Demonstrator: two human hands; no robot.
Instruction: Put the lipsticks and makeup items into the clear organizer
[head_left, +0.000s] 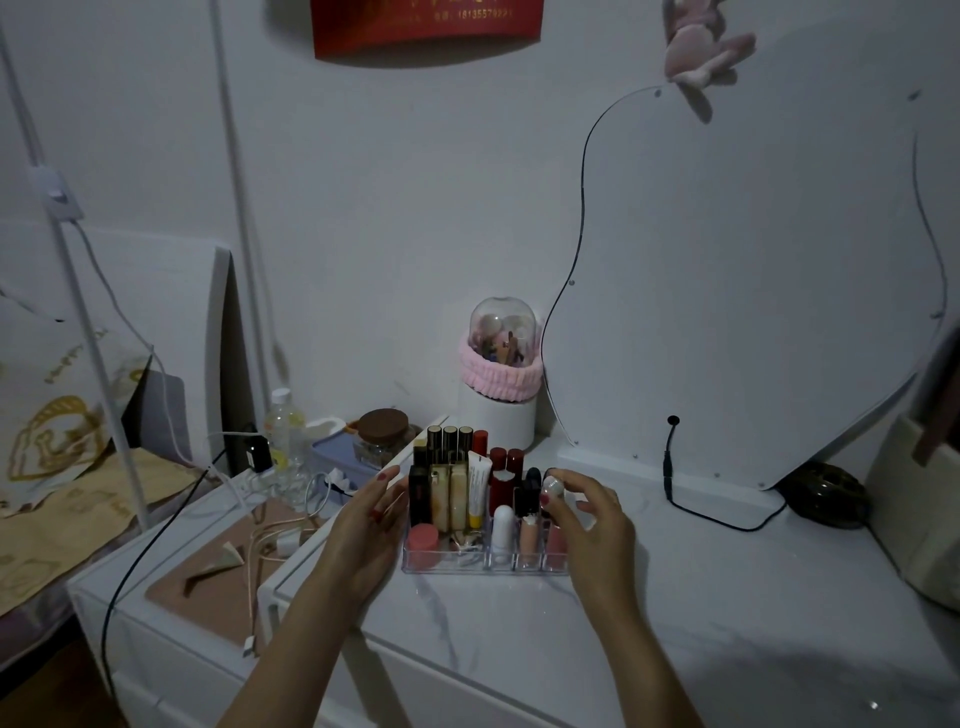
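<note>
Clear acrylic, the organizer (447, 564) sits at the middle of the white marbled surface (675, 597), already crowded with upright lipsticks (506, 470), gold-cased tubes (449, 496) and a white tube with a yellow cap (477, 488). At its three o'clock edge the right hand (587, 512) pinches a small silvery round-topped item (554, 486) between thumb and fingers (545, 500), holding it just above the right-hand slots. At nine o'clock the left hand (371, 514) lies open, its straight fingers against the organizer's side wall.

The step in hand looks like seating this last piece. To do it well, keep the left hand braced where it is so the light tray cannot slide, bring the item straight down over a free slot, and avoid brushing the black-capped lipstick (531, 486) just beside it at nine o'clock, since one knock could topple its neighbours. Let go only once the base is felt resting on the tray floor.

Farther out, at twelve o'clock stands a white domed holder with a pink band (500, 371); a black cable (727, 522) trails at two o'clock.
</note>
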